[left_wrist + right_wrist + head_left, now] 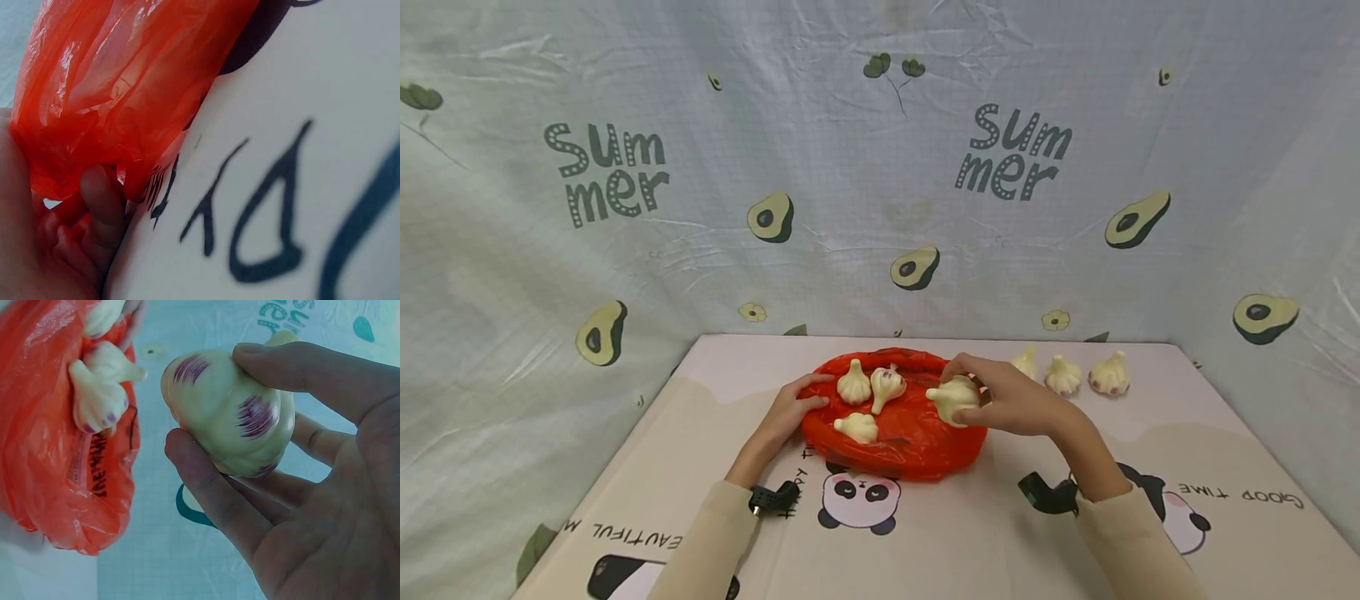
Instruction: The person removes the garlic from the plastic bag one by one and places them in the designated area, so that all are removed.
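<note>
My right hand [1011, 396] grips a garlic bulb [953, 400] by its sides, over the right part of a red plastic bag [902, 454]. Purple streaks mark this bulb [228, 412] in the right wrist view. At the bag's left rim, my left hand [792, 410] holds the edge, thumb inside and fingers curled at the outer side. The left wrist view shows its fingers [103, 203] against the thin red plastic [119, 94]. Lying in the opened bag are three garlic bulbs: one upright [853, 383], one streaked [887, 385] and one on its side [857, 428].
Three more garlic bulbs stand in a row at the back right: one partly behind my right hand [1025, 362], a middle one [1063, 375] and an outer one [1109, 373]. The panda-print table cover [970, 533] meets a hanging avocado-print cloth [850, 125] behind.
</note>
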A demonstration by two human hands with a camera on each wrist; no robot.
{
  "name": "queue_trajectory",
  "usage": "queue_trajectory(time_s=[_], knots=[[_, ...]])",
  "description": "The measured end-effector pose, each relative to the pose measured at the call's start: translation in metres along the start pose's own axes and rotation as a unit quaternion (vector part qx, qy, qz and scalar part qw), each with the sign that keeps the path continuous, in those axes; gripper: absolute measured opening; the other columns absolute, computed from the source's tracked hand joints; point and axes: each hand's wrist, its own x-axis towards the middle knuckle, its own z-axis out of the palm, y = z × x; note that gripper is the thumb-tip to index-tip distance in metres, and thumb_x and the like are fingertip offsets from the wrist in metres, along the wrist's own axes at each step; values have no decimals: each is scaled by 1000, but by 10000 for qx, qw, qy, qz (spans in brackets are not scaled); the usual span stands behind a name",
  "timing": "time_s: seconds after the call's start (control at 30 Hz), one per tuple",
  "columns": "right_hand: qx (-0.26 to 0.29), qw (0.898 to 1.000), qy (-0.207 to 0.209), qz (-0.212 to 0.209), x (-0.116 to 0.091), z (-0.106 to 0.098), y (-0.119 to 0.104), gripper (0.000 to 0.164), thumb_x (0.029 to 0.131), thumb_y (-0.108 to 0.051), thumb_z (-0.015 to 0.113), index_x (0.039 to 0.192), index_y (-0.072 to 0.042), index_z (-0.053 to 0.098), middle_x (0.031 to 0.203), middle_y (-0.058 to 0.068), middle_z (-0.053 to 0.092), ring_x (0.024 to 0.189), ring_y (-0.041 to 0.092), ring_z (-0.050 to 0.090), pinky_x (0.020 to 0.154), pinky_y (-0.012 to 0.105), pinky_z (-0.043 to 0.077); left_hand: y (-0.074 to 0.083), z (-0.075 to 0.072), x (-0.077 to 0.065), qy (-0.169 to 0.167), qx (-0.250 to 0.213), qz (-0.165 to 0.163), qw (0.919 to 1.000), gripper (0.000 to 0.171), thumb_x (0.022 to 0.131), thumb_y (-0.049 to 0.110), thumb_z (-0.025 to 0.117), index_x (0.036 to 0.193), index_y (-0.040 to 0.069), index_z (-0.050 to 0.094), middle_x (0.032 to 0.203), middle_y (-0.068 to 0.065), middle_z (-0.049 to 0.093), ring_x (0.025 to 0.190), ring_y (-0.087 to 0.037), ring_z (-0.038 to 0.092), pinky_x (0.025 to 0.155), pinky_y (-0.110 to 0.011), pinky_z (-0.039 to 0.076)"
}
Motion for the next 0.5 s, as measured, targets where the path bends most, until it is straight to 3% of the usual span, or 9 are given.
queue_trajectory(time_s=[0.27,0.5], knots=[[84,9999,-14,-53,-5,1,7,35,89,-18,76,120,-20,59,110,1,66,99,20,62,86,36,60,0,1,-1,35,-13,-20,10000,46,98,12,56,143,9,60,160,-18,45,146,-42,45,116,-54,44],[221,9997,-2,-61,-8,3,13,36,90,-20,77,121,-19,59,112,2,66,100,21,62,83,28,60,1,2,0,45,23,8,10000,46,98,11,55,143,9,59,160,-19,45,146,-42,44,116,-54,44]])
